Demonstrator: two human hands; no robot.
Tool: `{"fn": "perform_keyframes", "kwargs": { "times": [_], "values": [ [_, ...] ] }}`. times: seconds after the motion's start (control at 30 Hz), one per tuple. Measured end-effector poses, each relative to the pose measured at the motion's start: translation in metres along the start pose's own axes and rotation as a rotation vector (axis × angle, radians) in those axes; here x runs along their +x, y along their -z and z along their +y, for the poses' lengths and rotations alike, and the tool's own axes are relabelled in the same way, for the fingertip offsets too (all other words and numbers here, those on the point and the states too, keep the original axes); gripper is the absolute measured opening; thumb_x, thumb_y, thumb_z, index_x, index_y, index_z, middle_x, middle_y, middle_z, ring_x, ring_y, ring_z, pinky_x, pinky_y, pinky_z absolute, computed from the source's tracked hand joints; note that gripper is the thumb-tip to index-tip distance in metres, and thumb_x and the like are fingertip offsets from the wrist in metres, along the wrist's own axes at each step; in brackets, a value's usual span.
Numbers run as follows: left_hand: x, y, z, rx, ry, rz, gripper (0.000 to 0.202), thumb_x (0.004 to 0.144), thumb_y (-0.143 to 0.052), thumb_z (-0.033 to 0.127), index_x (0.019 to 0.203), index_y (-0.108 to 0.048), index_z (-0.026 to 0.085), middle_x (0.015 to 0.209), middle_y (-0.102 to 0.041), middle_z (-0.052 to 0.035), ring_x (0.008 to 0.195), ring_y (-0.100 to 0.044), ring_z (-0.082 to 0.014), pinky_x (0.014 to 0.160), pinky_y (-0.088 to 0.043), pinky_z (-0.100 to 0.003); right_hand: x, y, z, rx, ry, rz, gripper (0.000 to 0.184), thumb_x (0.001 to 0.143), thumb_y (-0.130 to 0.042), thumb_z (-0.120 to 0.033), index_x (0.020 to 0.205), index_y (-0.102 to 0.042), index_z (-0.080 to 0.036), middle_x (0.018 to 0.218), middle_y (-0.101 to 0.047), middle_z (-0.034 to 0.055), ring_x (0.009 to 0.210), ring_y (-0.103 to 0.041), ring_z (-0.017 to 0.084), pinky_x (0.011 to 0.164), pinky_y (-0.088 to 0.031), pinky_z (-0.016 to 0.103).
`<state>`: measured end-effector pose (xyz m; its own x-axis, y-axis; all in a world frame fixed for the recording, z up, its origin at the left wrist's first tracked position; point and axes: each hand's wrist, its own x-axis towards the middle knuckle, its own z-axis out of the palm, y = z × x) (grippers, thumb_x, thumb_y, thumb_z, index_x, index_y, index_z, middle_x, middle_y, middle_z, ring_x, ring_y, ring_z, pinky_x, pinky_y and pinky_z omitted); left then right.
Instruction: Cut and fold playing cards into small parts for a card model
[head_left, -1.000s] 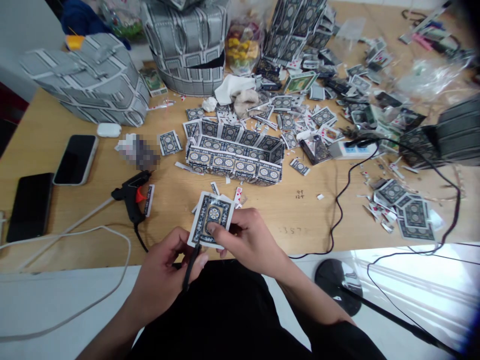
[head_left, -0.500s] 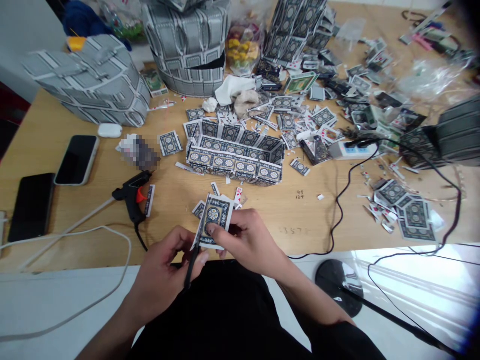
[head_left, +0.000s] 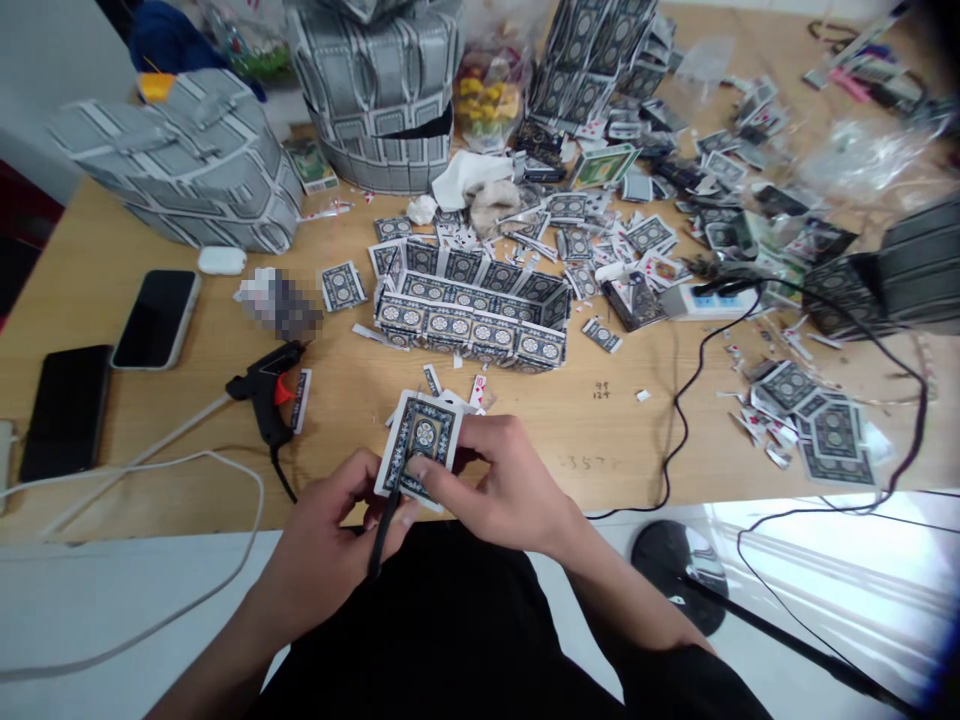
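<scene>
My right hand (head_left: 501, 490) pinches a playing card (head_left: 421, 440), blue patterned back up, just above the table's near edge. My left hand (head_left: 330, 545) grips black scissors (head_left: 384, 535) whose blades meet the card's lower left edge. Behind the card stands a low rectangular box made of playing cards (head_left: 471, 318), open at the top. Small card scraps lie on the wood between the box and my hands.
A black glue gun (head_left: 264, 392) lies to the left, its white cord running off the edge. Two phones (head_left: 154, 318) and an earbud case (head_left: 221, 261) sit at far left. Grey card-built shapes (head_left: 180, 165) stand behind. Loose cards, a power strip (head_left: 705, 300) and black cables cover the right.
The card has turned slightly in my right hand and the scissors have shifted a little along its left edge. Nothing else has moved.
</scene>
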<state>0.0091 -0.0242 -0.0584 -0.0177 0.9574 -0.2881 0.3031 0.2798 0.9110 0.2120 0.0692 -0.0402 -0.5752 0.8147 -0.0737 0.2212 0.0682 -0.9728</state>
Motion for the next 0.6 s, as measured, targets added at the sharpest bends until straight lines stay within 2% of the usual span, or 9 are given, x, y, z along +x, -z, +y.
{"fn": "perform_keyframes", "kwargs": {
  "times": [0.13,0.27,0.43,0.6],
  "values": [
    [-0.0006,-0.0009,-0.0015,0.018,0.027,-0.073,0.016,0.096,-0.07,0.032,0.088,-0.061,0.022,0.083,-0.069,-0.0007,0.077,-0.064,-0.0167,0.069,-0.049,-0.025,0.0014,0.001,0.0032,0.087,-0.093,0.093,0.025,0.096,-0.074,-0.04,0.085,-0.07,-0.018,0.069,-0.063,-0.001,0.059,-0.055,0.012,0.054,-0.042,0.025],
    [-0.0003,0.0003,0.001,-0.009,0.04,-0.107,0.018,0.096,-0.072,0.034,0.088,-0.062,0.022,0.082,-0.067,-0.0002,0.076,-0.063,-0.0167,0.068,-0.048,-0.026,0.0036,-0.003,0.0078,0.155,-0.1,0.187,0.017,0.096,-0.075,-0.033,0.087,-0.07,-0.019,0.068,-0.059,-0.0033,0.057,-0.05,0.011,0.052,-0.038,0.025],
    [0.0021,0.0032,0.0058,-0.197,0.019,-0.13,0.022,0.094,-0.077,0.038,0.084,-0.065,0.022,0.071,-0.062,0.0017,0.064,-0.055,-0.0141,0.061,-0.045,-0.025,0.0047,-0.0055,0.0088,0.233,-0.052,0.186,0.021,0.099,-0.072,-0.032,0.082,-0.068,-0.019,0.069,-0.055,-0.0034,0.062,-0.048,0.012,0.055,-0.038,0.026],
    [0.0036,0.0025,0.0073,-0.23,0.026,-0.132,0.025,0.093,-0.078,0.04,0.082,-0.066,0.021,0.07,-0.062,0.0007,0.063,-0.055,-0.0148,0.06,-0.046,-0.025,0.0029,-0.0037,0.0087,0.271,-0.051,0.177,0.023,0.1,-0.074,-0.035,0.083,-0.07,-0.019,0.07,-0.056,-0.0026,0.063,-0.048,0.013,0.056,-0.039,0.026]
  ]
}}
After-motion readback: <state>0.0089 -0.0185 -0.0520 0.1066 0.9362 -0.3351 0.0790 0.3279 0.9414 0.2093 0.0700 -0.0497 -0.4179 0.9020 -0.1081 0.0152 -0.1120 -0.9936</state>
